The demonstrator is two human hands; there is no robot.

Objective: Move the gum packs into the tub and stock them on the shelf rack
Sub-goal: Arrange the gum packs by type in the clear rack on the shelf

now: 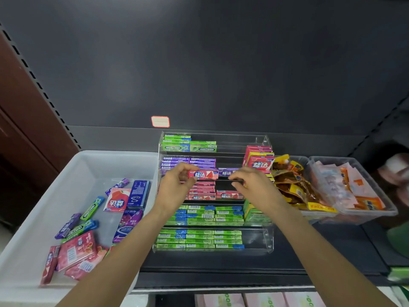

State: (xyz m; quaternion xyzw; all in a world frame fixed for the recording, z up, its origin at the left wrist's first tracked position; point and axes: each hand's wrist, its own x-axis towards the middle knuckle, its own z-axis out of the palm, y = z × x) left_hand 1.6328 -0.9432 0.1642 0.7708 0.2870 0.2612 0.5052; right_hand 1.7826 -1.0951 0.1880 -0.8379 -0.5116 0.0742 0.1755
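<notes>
Dark shelf (221, 264) under a dark back panel, with a clear tiered rack (266, 238) at centre and a white tub (33, 218) of loose gum packs at 9 o'clock. At the rack's middle tier, left hand (177, 185) pinching a pink gum pack (203, 175) by its left end. Just toward 3 o'clock, right hand (254, 185) with fingers loosely curled, holding nothing visible; snack trays (354, 214) farther toward 3 o'clock.

I'm looking at a shop: dark metal shelving with a slotted upright (33, 76) at upper left and a price label (160, 121) on the back panel. A clear tiered rack (269, 238) at centre holds rows of gum packs (200, 238), with tubs of packaged snacks (296, 191) at right.
</notes>
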